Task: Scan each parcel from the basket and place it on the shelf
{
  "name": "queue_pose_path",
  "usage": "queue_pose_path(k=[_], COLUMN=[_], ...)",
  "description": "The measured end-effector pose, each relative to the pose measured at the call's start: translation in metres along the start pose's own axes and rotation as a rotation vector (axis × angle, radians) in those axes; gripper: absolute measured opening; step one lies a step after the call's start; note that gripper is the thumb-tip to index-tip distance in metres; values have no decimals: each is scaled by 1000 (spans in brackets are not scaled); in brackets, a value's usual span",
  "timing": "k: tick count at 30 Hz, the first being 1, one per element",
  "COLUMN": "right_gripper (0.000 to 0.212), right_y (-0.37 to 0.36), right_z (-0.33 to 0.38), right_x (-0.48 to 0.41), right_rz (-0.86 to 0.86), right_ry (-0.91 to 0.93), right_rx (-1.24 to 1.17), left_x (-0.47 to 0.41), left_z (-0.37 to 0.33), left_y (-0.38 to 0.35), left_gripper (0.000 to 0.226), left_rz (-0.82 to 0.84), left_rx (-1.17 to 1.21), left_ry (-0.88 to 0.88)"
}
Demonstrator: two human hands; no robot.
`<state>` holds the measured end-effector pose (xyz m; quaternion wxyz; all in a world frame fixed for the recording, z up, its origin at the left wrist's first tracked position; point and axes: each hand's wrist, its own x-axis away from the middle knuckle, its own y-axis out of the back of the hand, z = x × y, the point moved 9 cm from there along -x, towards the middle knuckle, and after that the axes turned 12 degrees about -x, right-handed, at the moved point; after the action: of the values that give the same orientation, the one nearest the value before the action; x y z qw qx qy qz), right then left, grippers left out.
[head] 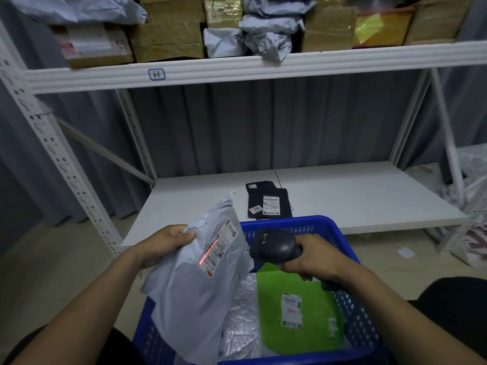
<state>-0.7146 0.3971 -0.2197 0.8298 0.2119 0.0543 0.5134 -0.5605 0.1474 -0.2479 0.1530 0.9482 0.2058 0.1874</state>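
My left hand grips the upper left edge of a grey plastic mailer parcel and holds it up over the left side of the blue basket. A red scan line crosses the parcel's white label. My right hand grips a black handheld scanner pointed left at that label. Inside the basket lie a green parcel with a white label and a silver crinkled parcel. Two black parcels with labels lie on the low white shelf.
The upper shelf, tagged 64, is crowded with cardboard boxes and grey mailers. White perforated uprights frame the rack. Grey curtains hang behind. Bags lie on the floor at the right.
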Motion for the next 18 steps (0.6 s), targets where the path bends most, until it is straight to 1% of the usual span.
queue_pose_path(k=[7,11,13,16,18], right_gripper=[18,16,13,6,15], right_y=[3,14,22,36,48], right_z=[-1,-8,-14,-25,-36], right_x=[-3,-6,-10,-19,-29], right_rz=[-7,-52,-70,-89,-131], right_ry=[5,-6,-21,-58,-84], right_rx=[-34,-174,-289,-405,-456], left_x=[-5,-14,-24,-45,-61], left_z=[-5,-11,-18,-35,-50], left_y=[-4,-10,-13,-16,-22], left_gripper=[20,19,21,28,29], left_rz=[13,-17,-46,-133,-180], left_rx=[-21,-52,-203,-588,-730], left_ry=[8,7,-25,-101,-146])
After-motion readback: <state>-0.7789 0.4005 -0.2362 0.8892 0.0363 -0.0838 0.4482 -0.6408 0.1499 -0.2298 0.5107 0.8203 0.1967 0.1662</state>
